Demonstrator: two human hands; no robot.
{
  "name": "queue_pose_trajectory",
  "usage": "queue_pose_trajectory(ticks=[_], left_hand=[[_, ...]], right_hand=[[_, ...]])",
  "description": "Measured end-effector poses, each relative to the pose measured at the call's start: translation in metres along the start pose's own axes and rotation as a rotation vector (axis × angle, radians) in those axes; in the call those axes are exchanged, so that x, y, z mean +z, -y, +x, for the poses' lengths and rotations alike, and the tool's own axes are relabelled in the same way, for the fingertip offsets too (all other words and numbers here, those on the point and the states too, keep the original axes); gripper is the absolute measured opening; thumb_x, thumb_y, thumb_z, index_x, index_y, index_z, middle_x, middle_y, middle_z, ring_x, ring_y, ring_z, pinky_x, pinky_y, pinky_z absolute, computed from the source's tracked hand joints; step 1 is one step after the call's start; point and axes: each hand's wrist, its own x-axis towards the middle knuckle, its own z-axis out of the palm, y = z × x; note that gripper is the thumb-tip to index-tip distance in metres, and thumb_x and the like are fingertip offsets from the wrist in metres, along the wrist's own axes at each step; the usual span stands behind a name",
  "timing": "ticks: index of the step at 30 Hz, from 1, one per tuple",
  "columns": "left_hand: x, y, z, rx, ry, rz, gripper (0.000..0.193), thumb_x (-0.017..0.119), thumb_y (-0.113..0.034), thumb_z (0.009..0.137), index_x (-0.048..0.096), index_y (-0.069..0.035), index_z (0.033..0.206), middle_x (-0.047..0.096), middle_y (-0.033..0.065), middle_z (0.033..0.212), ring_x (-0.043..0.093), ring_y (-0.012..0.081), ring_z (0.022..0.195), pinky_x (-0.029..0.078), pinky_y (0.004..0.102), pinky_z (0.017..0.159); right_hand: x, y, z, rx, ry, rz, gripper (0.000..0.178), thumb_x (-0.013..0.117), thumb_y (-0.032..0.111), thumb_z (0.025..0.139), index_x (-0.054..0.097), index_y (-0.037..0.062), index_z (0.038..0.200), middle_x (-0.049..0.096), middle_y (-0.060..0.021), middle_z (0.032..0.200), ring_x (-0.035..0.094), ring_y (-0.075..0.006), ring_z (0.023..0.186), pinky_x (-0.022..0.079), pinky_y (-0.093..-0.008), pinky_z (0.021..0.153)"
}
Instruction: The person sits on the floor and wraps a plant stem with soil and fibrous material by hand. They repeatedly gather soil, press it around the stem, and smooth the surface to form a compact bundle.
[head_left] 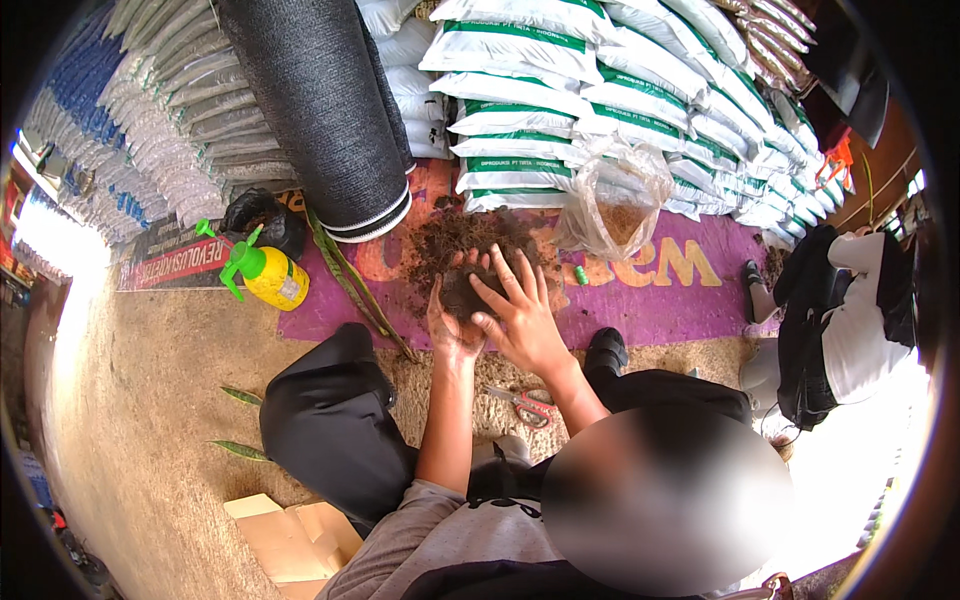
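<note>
My left hand (pixel 452 328) is cupped around a dark, rounded clump of soil (pixel 463 294), its fingers curling up at the far side. Over the clump's right side lies my right hand (pixel 532 326), with fingers outstretched and spread. Whether a small pot sits inside the clump is hidden. Just beyond both hands is a loose heap of dark soil (pixel 450 237) on a purple printed banner (pixel 610 318). Red-handled scissors (pixel 533 408) rest on the floor between my forearms.
A yellow-green spray bottle (pixel 270 275) stands left, near a black bag (pixel 265 222) and long leaves (pixel 345 280). Beyond are a black mesh roll (pixel 320 110) and stacked white-green sacks (pixel 520 95). A clear bag of brown material (pixel 622 215) sits right; another person (pixel 850 310) is farther right.
</note>
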Motion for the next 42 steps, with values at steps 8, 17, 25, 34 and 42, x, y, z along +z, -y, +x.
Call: queue_pose_trajectory(ticks=[8,17,25,34,42], left_hand=[[0.009,-0.007,0.003,0.079,0.089,-0.010,0.052,0.035,-0.039,0.099,0.040,-0.003,0.137,0.042,0.0145,0.142,0.032,0.0299,0.137,0.030,0.0489,0.111],[0.008,0.000,0.000,0.042,-0.068,-0.040,0.049,0.040,-0.038,0.098,0.044,-0.003,0.132,0.046,0.0139,0.139,0.037,0.0287,0.134,0.036,0.0445,0.109],[0.001,0.009,-0.002,0.017,-0.105,0.077,0.051,0.035,-0.038,0.098,0.045,0.000,0.131,0.044,0.0160,0.139,0.041,0.0292,0.130,0.034,0.0440,0.110],[0.008,0.006,-0.009,-0.034,-0.229,0.174,0.064,0.034,-0.049,0.097,0.036,0.000,0.139,0.040,0.0189,0.143,0.042,0.0334,0.129,0.034,0.0498,0.109],[0.020,0.002,-0.010,-0.099,-0.103,-0.065,0.068,0.033,-0.054,0.095,0.040,-0.001,0.137,0.047,0.0193,0.136,0.045,0.0355,0.125,0.031,0.0508,0.109]], right_hand=[[0.014,-0.013,-0.012,0.303,-0.298,0.523,0.049,0.052,0.030,0.094,0.048,0.0052,0.136,0.024,-0.0228,0.151,0.024,-0.0388,0.139,0.021,-0.0465,0.113],[0.038,-0.001,-0.026,0.170,-0.195,0.483,0.060,0.048,0.045,0.093,0.040,0.0133,0.143,0.018,-0.0221,0.154,0.019,-0.0434,0.139,0.017,-0.0527,0.112],[0.039,-0.006,-0.033,0.122,-0.103,0.180,0.059,0.048,0.053,0.089,0.048,0.0209,0.139,0.020,-0.0207,0.154,0.018,-0.0481,0.138,0.014,-0.0580,0.111],[0.027,-0.001,-0.031,0.054,-0.067,0.299,0.055,0.053,0.049,0.087,0.054,0.0217,0.134,0.012,-0.0206,0.156,0.012,-0.0494,0.139,0.009,-0.0607,0.111],[0.017,0.004,-0.028,0.061,-0.120,0.338,0.057,0.055,0.051,0.086,0.053,0.0220,0.136,0.011,-0.0206,0.156,0.010,-0.0492,0.140,0.006,-0.0625,0.110]])
